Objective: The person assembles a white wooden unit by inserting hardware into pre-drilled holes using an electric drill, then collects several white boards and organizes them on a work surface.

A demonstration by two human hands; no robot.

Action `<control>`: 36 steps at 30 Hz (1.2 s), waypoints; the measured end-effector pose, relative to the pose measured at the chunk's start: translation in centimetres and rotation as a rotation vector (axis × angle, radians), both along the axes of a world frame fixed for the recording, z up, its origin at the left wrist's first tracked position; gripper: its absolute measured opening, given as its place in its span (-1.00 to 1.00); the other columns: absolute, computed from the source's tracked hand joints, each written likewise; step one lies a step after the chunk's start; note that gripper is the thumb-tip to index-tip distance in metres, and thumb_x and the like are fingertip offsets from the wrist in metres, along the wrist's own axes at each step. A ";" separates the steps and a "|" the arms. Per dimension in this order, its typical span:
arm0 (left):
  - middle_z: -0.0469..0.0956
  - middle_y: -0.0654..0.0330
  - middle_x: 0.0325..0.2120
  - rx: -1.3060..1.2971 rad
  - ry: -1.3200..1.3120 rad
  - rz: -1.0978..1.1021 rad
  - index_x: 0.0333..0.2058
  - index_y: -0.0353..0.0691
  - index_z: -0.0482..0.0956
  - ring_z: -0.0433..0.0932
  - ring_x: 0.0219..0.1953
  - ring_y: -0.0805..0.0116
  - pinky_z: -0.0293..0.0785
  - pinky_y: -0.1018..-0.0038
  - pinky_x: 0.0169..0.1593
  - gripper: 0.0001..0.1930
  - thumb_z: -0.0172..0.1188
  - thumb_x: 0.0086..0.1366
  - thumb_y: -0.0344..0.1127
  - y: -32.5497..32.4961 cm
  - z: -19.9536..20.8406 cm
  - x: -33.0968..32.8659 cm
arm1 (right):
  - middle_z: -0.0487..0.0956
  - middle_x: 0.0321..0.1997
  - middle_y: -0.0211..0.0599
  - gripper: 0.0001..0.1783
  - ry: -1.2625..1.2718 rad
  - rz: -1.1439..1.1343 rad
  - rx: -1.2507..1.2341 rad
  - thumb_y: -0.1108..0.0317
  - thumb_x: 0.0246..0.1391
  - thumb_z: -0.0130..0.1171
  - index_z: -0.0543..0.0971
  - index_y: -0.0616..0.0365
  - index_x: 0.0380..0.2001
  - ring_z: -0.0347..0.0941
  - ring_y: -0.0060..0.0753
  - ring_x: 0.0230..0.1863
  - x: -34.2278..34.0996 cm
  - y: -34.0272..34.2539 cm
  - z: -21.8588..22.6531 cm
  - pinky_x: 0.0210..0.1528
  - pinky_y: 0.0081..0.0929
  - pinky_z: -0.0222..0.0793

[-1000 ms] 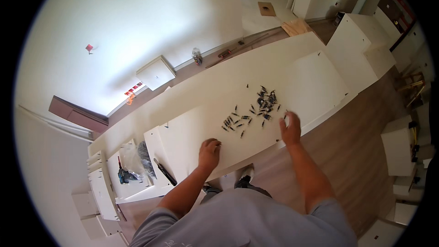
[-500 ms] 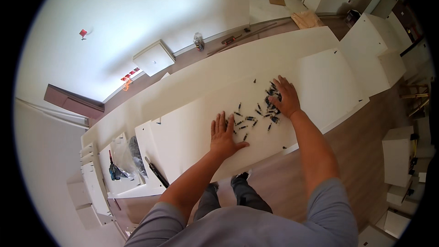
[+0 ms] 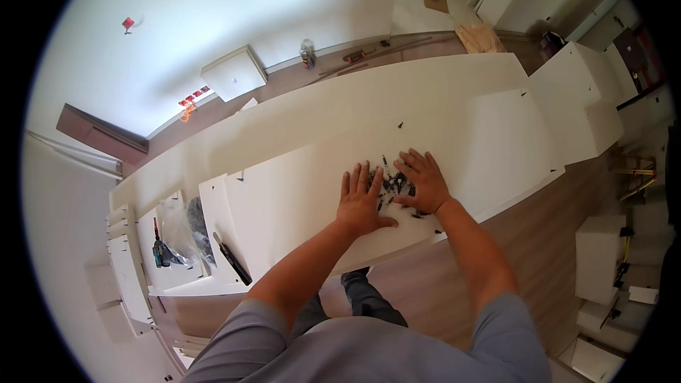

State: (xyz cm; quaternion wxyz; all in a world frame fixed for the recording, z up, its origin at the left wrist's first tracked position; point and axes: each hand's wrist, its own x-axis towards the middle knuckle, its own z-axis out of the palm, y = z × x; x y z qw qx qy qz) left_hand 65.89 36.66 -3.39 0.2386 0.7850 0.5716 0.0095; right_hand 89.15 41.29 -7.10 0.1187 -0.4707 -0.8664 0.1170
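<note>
Several small dark connector pins (image 3: pixel 395 184) with pale ends lie heaped on a large white panel (image 3: pixel 298 191). To the left of the heap, my left hand (image 3: pixel 360 203) rests on the panel with its fingers stretched forward and its thumb out. My right hand (image 3: pixel 424 186) lies spread at the heap's right side, its fingertips over some pins. Both palms face down, and the pins fill the gap between them. Part of the heap is hidden under the fingers. A single dark screw-like piece (image 3: pixel 400 125) lies farther out on the panel.
Left on the panels are a black-handled knife (image 3: pixel 233 259), a clear plastic bag (image 3: pixel 186 230) and a cordless driver (image 3: pixel 161 250). A white box (image 3: pixel 234 74) and a bottle (image 3: pixel 307 54) stand by the wall. White cabinet parts (image 3: pixel 578 96) stand at the right end.
My right hand has swept left and nearer, pushing the pins together. My left hand has shifted slightly right. The scattered pins now form a tighter heap between both hands.
</note>
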 end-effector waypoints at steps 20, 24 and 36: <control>-0.03 -0.04 0.51 0.462 -0.204 -0.320 0.46 -0.12 0.15 -0.14 0.56 -0.02 -0.38 -0.15 0.51 0.06 0.34 0.11 0.31 -8.7 -4.8 5.7 | 0.34 0.46 -0.33 -0.41 0.073 -0.209 0.054 -0.08 0.26 0.15 0.48 -0.16 0.30 0.12 -0.15 0.53 -3.0 -1.0 -2.4 0.54 0.06 -0.08; -0.03 -0.09 0.50 0.508 -0.161 -0.271 0.45 -0.12 0.16 -0.12 0.55 -0.05 -0.35 -0.14 0.51 0.05 0.38 0.11 0.26 -8.8 -5.0 5.9 | 0.35 0.46 -0.31 -0.42 0.073 -0.214 0.084 -0.07 0.26 0.15 0.49 -0.15 0.29 0.15 -0.10 0.51 -2.5 -1.0 -3.1 0.52 0.10 -0.04; -0.20 -0.17 0.52 0.351 -0.234 0.018 0.51 -0.07 -0.04 -0.30 0.56 -0.17 -0.49 -0.26 0.46 0.20 0.41 0.06 0.31 -6.0 -5.3 7.9 | 0.40 0.43 -0.33 -0.50 0.078 -0.220 0.088 0.09 0.28 0.11 0.52 -0.11 0.25 0.19 -0.08 0.49 -3.0 -1.1 -2.2 0.49 0.10 0.04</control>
